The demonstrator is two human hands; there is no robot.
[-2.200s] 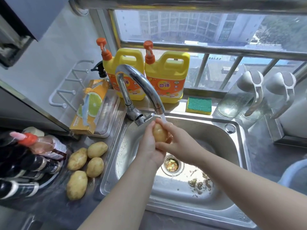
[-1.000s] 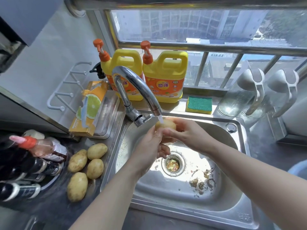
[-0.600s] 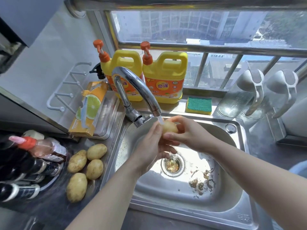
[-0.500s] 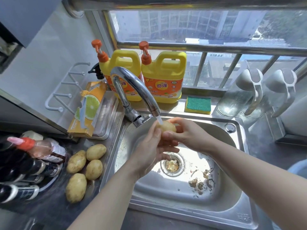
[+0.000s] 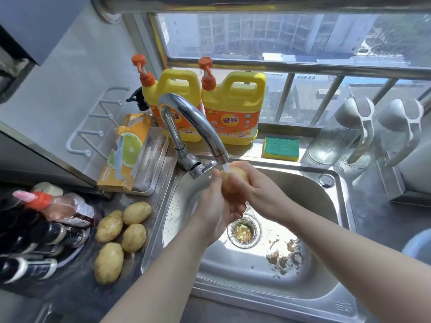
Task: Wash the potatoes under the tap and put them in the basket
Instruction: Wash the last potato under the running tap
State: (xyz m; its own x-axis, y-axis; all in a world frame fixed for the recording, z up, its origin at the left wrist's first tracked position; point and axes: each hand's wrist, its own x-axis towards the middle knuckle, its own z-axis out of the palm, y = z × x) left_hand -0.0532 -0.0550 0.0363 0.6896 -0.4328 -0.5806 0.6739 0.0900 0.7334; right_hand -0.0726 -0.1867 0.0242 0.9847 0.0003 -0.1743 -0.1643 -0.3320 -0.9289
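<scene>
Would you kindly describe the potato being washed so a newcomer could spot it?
Find the steel sink, then its curved tap. The potato sits under the stream, held by the left hand and right hand; the other four potatoes lie loose on the counter.

Hard daylight through the barred glass window (image 5: 256, 36) up top; blown-out glare on the floor of the stainless steel sink (image 5: 303, 197) round the drain, bright streak on the curved chrome tap (image 5: 198, 122). Left is dim: dark glass bottles (image 5: 39, 238) and dark grey table (image 5: 77, 297) in shadow, smeared soft. Fisheye bends window frame and sink rim at the edges; left hand (image 5: 217, 206), right hand (image 5: 258, 192) and the wet yellow potato (image 5: 233, 177) they grip are slightly motion-blurred.
</scene>
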